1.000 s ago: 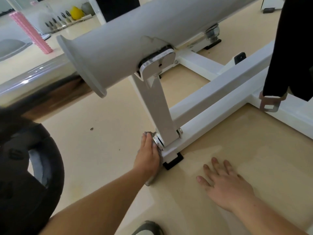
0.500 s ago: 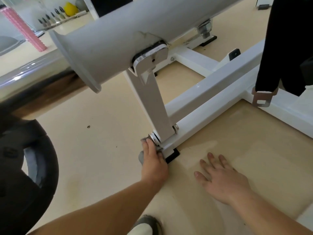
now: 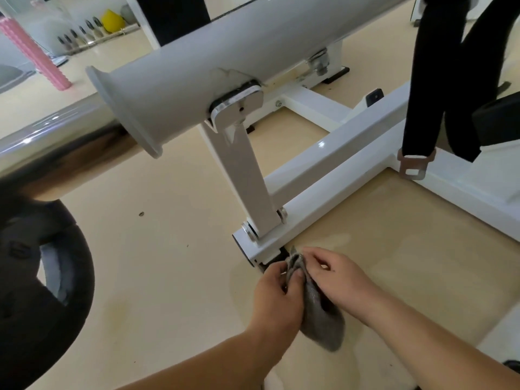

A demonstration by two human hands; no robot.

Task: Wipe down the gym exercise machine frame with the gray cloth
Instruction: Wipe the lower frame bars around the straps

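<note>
Fingers (image 3: 316,256) of the person's right hand (image 3: 342,280) are curling around the top of a crumpled gray fabric cloth (image 3: 320,319), while the left hand (image 3: 277,288) is pinching the same bunched edge between thumb and fingertips. Both hands are gripping the cloth, and the pair are almost touching. The cloth is hanging between them, its loose lower part sagging toward the beige floor (image 3: 168,277) beside the wrists.

The cloth is sitting just beside the near end of the glossy white square-tube base rail (image 3: 332,204) of the gym machine, close to the black rubber foot (image 3: 274,258) under it. Whether it is touching the foot cannot be told. A flat white upright bracket (image 3: 247,178) is rising from that rail to a thick white cylinder (image 3: 225,60) overhead. A black weight plate (image 3: 42,291) is looming at the left.

The person seems to be regathering the cloth rather than wiping. From here, a tightly wadded cloth would likely be meeting the rail with only a small patch, leaving streaks or missed faces. The trailing end could also be dragging floor grit onto the white paint, or catching on the silver pivot bolt (image 3: 249,230) at the bracket's base.
</note>
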